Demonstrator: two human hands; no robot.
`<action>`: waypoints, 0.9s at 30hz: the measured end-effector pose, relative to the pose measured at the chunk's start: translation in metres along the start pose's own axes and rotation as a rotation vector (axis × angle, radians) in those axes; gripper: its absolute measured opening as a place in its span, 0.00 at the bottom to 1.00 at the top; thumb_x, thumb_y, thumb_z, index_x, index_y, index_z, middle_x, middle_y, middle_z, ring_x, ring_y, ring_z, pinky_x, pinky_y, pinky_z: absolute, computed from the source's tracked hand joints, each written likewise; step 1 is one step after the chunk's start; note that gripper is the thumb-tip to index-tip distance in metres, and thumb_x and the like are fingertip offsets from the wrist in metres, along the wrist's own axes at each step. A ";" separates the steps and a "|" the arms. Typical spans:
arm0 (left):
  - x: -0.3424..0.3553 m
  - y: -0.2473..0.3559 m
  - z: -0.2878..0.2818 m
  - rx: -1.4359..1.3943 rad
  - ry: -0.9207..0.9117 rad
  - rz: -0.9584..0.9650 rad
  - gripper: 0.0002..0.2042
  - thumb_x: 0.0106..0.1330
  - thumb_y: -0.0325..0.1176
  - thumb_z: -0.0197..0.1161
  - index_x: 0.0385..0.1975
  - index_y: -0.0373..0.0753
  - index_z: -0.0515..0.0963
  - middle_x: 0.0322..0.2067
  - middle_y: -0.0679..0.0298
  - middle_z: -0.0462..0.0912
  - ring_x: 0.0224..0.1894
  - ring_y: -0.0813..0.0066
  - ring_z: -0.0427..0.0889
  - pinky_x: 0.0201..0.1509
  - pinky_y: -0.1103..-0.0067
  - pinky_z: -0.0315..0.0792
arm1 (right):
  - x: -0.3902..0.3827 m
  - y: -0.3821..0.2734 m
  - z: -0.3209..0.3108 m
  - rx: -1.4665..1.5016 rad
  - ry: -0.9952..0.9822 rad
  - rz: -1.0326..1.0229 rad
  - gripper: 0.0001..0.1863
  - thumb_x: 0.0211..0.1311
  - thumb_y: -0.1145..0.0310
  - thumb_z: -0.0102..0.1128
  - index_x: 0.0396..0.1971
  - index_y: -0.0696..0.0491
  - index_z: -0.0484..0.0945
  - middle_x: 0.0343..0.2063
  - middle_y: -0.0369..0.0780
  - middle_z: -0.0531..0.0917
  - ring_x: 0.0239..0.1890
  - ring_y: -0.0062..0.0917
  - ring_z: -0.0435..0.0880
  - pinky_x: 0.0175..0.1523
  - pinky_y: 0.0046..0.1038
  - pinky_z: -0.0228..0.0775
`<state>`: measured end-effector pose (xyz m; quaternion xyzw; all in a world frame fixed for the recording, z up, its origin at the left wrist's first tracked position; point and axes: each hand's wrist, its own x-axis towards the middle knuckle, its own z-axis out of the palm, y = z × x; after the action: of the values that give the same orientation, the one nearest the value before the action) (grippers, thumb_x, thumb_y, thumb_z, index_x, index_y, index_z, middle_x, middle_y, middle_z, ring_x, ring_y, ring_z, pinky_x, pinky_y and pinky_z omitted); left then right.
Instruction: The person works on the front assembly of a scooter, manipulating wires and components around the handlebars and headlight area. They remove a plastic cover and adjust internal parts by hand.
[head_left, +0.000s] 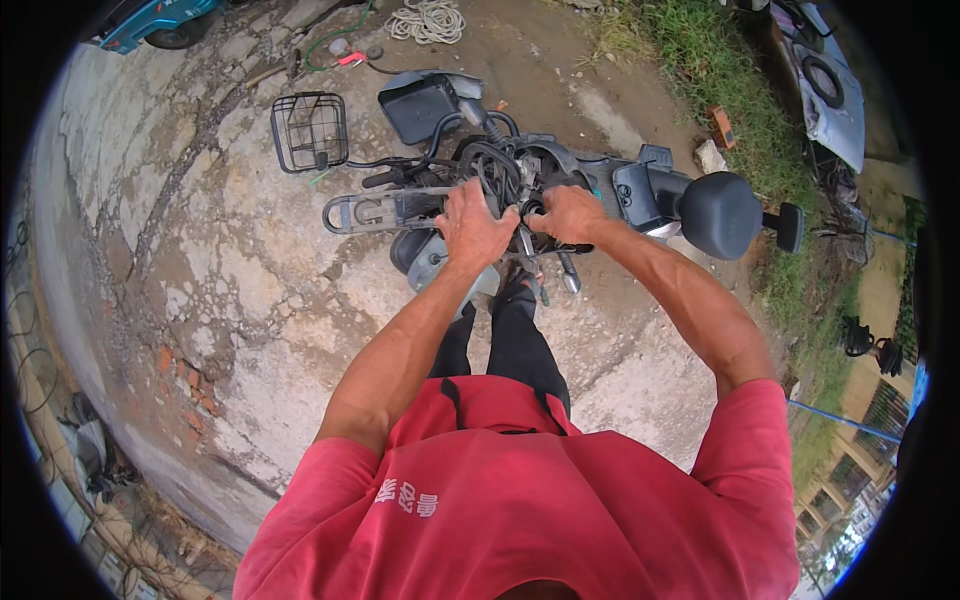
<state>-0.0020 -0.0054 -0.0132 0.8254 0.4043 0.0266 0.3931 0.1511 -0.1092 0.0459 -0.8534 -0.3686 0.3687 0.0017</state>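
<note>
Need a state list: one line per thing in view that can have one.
Left hand: on the scooter, grip unclear
Right hand: on the scooter, grip unclear
Scooter: partly opened up, inner parts exposed
Black cables: looped, uncovered
Pale rope: loosely coiled on the ground

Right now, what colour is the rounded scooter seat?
The rounded scooter seat is dark grey, in the head view.

Left hand [478,224] and right hand [568,214] touch the scooter [638,190] near black cables [490,165], grip unclear.
</note>
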 end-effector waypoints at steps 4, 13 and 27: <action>0.001 0.003 -0.002 -0.018 -0.017 -0.004 0.39 0.58 0.47 0.72 0.66 0.36 0.65 0.61 0.46 0.70 0.66 0.45 0.68 0.65 0.46 0.60 | 0.006 0.003 -0.012 -0.375 0.003 -0.359 0.24 0.52 0.50 0.68 0.34 0.60 0.84 0.36 0.51 0.88 0.43 0.48 0.87 0.49 0.45 0.79; 0.003 -0.001 -0.006 -0.019 -0.061 0.005 0.39 0.59 0.49 0.71 0.66 0.35 0.64 0.61 0.46 0.70 0.66 0.46 0.67 0.65 0.48 0.59 | -0.003 0.000 -0.002 -0.091 -0.094 0.018 0.28 0.55 0.48 0.64 0.36 0.64 0.85 0.36 0.53 0.89 0.39 0.43 0.90 0.48 0.38 0.81; 0.003 -0.003 -0.001 -0.024 -0.042 0.007 0.39 0.58 0.49 0.72 0.66 0.35 0.64 0.60 0.46 0.69 0.66 0.47 0.66 0.65 0.50 0.57 | 0.002 0.005 0.005 -0.035 0.006 -0.070 0.25 0.56 0.49 0.66 0.31 0.61 0.84 0.31 0.55 0.87 0.37 0.48 0.88 0.45 0.44 0.79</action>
<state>-0.0027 -0.0014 -0.0154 0.8223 0.3929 0.0156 0.4113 0.1524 -0.1127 0.0399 -0.8410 -0.4044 0.3595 0.0009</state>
